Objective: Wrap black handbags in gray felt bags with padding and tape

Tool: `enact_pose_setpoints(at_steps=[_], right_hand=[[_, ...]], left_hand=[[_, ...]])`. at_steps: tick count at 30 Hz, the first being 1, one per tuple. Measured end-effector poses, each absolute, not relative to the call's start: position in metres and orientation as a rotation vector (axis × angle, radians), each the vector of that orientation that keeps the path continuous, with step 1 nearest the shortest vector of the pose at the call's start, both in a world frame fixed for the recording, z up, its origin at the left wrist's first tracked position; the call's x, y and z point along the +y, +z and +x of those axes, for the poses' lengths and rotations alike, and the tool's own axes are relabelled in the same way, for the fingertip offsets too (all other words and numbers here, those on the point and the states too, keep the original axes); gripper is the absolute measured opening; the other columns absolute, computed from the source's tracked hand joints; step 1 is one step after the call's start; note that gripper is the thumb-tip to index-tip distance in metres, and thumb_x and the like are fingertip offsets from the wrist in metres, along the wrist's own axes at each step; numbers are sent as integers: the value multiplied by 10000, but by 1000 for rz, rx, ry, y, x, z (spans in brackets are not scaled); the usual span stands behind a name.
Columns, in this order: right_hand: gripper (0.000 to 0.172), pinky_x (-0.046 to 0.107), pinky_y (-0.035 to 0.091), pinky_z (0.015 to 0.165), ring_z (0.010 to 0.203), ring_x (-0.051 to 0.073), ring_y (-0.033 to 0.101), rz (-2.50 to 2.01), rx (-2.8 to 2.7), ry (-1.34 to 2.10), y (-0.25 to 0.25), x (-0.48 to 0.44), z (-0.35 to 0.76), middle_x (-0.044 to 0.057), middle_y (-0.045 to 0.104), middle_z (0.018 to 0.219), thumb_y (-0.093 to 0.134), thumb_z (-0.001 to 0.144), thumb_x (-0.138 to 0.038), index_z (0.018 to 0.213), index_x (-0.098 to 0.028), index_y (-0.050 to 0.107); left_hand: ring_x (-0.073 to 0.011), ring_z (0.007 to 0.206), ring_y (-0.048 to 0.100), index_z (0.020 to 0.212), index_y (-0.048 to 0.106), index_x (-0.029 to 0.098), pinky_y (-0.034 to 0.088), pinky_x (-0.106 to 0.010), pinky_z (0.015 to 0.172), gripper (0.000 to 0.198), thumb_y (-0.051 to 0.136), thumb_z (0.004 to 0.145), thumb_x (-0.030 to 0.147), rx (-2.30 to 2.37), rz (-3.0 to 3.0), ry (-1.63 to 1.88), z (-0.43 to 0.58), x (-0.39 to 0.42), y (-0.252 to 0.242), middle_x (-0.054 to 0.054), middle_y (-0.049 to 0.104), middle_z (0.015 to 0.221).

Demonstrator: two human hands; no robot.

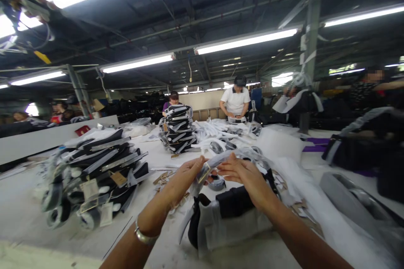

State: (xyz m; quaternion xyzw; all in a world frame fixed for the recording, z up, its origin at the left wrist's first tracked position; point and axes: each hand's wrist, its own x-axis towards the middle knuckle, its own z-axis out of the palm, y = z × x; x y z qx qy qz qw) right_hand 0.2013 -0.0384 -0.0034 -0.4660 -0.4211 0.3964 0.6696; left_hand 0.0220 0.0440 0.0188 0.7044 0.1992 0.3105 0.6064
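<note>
My left hand (186,178) is closed round the left part of a clear-wrapped strap (217,159), its thumb on top. My right hand (241,172) touches the strap farther right, thumb and fingers bent against it. Below the hands a black bag (233,201) with pale wrapping (224,227) round its lower part lies on the white table (158,248). The strap arches over the bag toward its right side. A small wrapped roll (217,183) sits just behind the bag, between my hands.
Stacked black bags with tags (104,168) cover the left side; another stack (178,130) stands farther back. White wrapping (315,201) runs along the right, near dark wrapped bags (356,151). Paper tags (164,180) lie about. A person in a white shirt (235,101) works across the table.
</note>
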Motion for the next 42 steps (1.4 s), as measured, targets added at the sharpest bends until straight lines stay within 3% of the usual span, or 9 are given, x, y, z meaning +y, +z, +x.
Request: enact_pose_setpoints(at_steps=[4, 12, 18, 21, 24, 28, 32, 37, 42], right_hand=[[489, 415, 551, 956, 1036, 264, 705, -820, -783, 989, 3, -42, 216, 158, 723, 1131, 523, 932, -605, 1044, -159, 691], [288, 380, 530, 978, 1061, 210, 693, -946, -741, 1095, 46, -27, 256, 151, 722, 1138, 423, 981, -234, 977, -132, 692], [542, 396, 521, 970, 1200, 265, 610, -1219, -1220, 1017, 60, -4, 294, 141, 734, 1109, 506, 920, -647, 854, -173, 760], [627, 363, 588, 779, 958, 276, 718, -1385, -1524, 937, 55, -9, 312, 121, 772, 912, 515, 848, -748, 822, -184, 787], [573, 307, 576, 610, 686, 238, 725, -1513, -1647, 591, 37, -17, 325, 91, 750, 698, 553, 855, -682, 715, -172, 773], [231, 346, 543, 827, 925, 247, 702, -1540, -1641, 222, 5, -19, 331, 43, 765, 954, 705, 809, -420, 900, -217, 769], [452, 399, 437, 1015, 1161, 271, 610, -1594, -1621, -6, -15, -9, 328, 54, 684, 1238, 769, 752, -273, 1194, -247, 676], [221, 402, 488, 951, 1006, 309, 696, -1689, -1680, -39, -23, 12, 327, 81, 770, 974, 684, 781, -146, 965, -221, 780], [497, 389, 420, 1069, 1168, 261, 634, -1683, -1675, -69, -25, 34, 328, 49, 723, 1174, 508, 783, -5, 1142, -257, 743]], left_hand=[[-90, 535, 487, 745, 662, 155, 360, -201, 520, 423, 695, 810, 571, 421, 1630, 569, 32, 40, 27, -20, 630, 686], [-63, 519, 396, 743, 657, 144, 270, -175, 480, 399, 703, 820, 533, 453, 1583, 640, 40, 41, 26, 9, 537, 637], [-47, 537, 405, 735, 629, 148, 321, -154, 524, 361, 725, 809, 489, 458, 1478, 832, 35, 47, 39, 17, 567, 693], [-49, 544, 412, 746, 616, 149, 329, -152, 523, 349, 733, 807, 472, 468, 1429, 845, 29, 47, 35, 14, 572, 712], [-53, 540, 409, 748, 605, 150, 322, -156, 505, 357, 736, 804, 478, 486, 1385, 809, 24, 47, 25, 15, 565, 716], [-54, 555, 405, 760, 605, 160, 342, -152, 531, 349, 728, 814, 482, 500, 1347, 809, 21, 45, 16, 22, 563, 734], [-62, 558, 390, 756, 606, 169, 340, -162, 540, 339, 712, 829, 482, 508, 1346, 776, 22, 43, 15, 31, 538, 702], [-69, 572, 399, 746, 600, 173, 348, -177, 570, 343, 693, 842, 490, 515, 1382, 776, 22, 35, 16, 22, 563, 721], [-80, 574, 394, 738, 628, 173, 339, -190, 573, 381, 678, 836, 537, 528, 1417, 760, 24, 11, 12, 10, 566, 708]])
